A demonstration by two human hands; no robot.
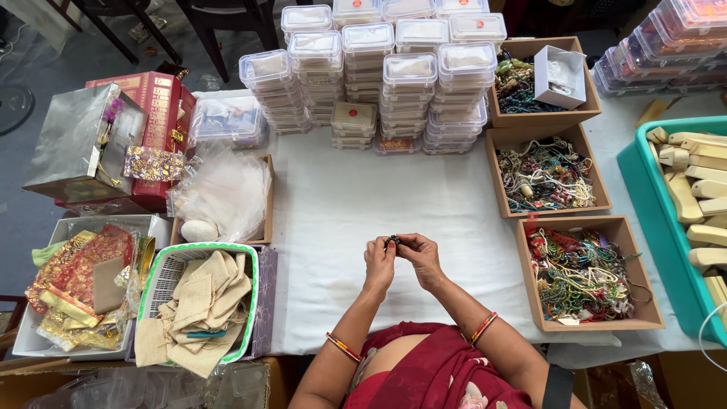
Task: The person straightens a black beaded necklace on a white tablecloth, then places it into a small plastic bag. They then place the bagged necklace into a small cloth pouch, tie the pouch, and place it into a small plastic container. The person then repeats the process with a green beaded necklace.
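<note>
White cloth covers the table (341, 204), the landmark for everything here. Above its near middle, the left hand (378, 265) and the right hand (419, 257) meet, fingertips of both pinched shut on one small dark beaded piece (392, 241) held between them, just clear of the cloth. Each wrist carries red and gold bangles.

Along the table's far edge stand stacks of clear lidded plastic boxes (379, 68). Down its right side run three shallow brown trays: the farthest tray (587, 106) holds dark beads and a small white box; the middle tray (594, 198) holds pale and mixed bead strings; the nearest tray (651, 318), just beside the right forearm, holds red, green and multicoloured bead strings. Beyond these, at the table's right edge, a teal crate (644, 197) holds pale wooden pieces.

At the table's left side, a green-rimmed white basket (163, 276) holds beige cloth pouches; behind it a tray holds clear plastic bags (223, 189). Farther left lie gold-and-red pouches (76, 273), a silver box (72, 144) and a red box (163, 106).
</note>
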